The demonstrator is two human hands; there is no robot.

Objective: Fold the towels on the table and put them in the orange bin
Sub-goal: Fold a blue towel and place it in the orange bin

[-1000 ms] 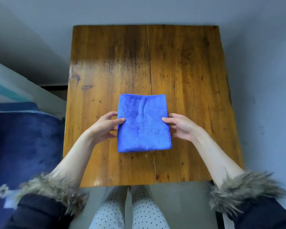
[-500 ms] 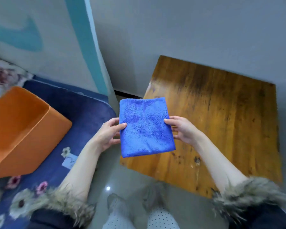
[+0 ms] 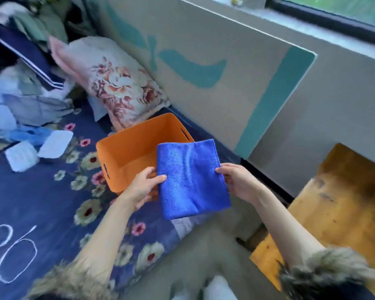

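A folded blue towel point(image 3: 192, 178) hangs in the air between my hands. My left hand point(image 3: 144, 186) pinches its left edge, thumb on top. My right hand point(image 3: 238, 180) pinches its right edge. The orange bin point(image 3: 128, 152) stands on the blue flowered bed, just left of and behind the towel; the towel covers the bin's near right corner. What shows of the bin's inside holds nothing. The wooden table point(image 3: 338, 208) lies off to the right, away from the towel.
A floral pillow point(image 3: 115, 83) leans against the wall behind the bin. Piled clothes point(image 3: 20, 72) and white folded cloths point(image 3: 22, 155) lie on the bed point(image 3: 41, 202) at the left. A grey panel with teal shapes point(image 3: 204, 72) stands behind the bin.
Both hands have carried the towel off the table and leftward to the orange bin. The view has swung left, so the table now sits at the right edge.
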